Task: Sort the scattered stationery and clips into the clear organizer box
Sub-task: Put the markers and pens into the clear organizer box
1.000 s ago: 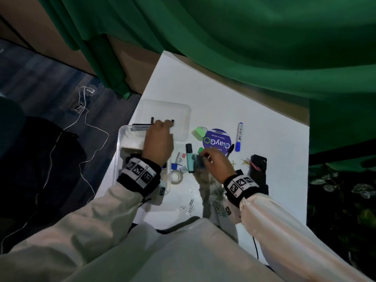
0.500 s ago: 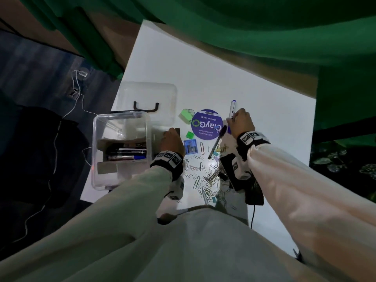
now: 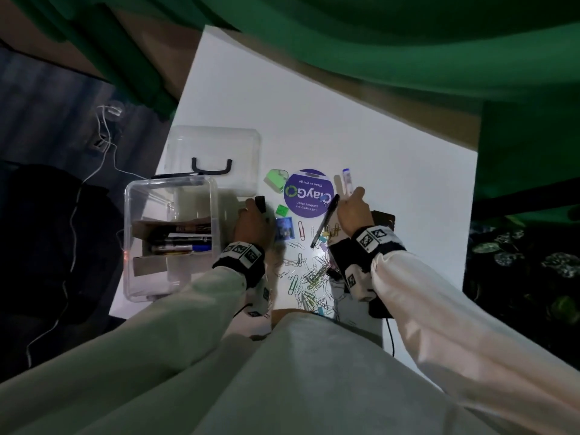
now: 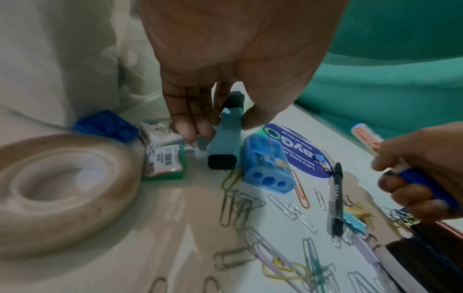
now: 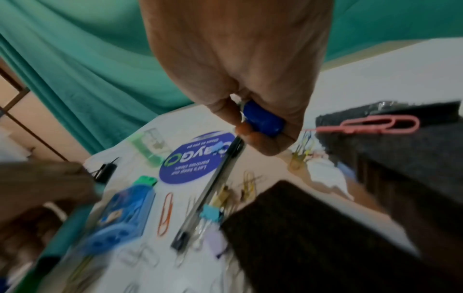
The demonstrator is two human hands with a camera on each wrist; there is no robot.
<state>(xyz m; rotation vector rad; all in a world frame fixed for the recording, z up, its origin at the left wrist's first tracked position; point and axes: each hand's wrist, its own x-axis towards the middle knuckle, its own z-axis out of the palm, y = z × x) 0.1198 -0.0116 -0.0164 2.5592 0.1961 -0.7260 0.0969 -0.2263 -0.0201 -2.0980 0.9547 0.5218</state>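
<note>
The clear organizer box (image 3: 171, 277) stands open at the table's left edge, with several pens lying inside. Just right of it, my left hand (image 3: 255, 211) pinches a teal highlighter (image 4: 225, 138) with black caps, its lower end on the table. My right hand (image 3: 351, 199) grips a white marker (image 3: 346, 178) by its blue cap (image 5: 261, 119), beside the purple round sticker (image 3: 309, 193). A black pen (image 3: 326, 221) lies between my hands. Paper clips (image 3: 309, 274) are scattered in front of me.
The box's lid (image 3: 216, 152) lies behind the box. A blue sharpener (image 4: 265, 168), a green staples box (image 4: 165, 160), a blue block (image 4: 106, 125) and a tape roll (image 4: 62, 194) sit near my left hand. A black case (image 5: 325, 228) lies under my right wrist.
My left hand left the organizer box and took the teal highlighter. My right hand moved away from the highlighter to the far right and closed round the white marker.
</note>
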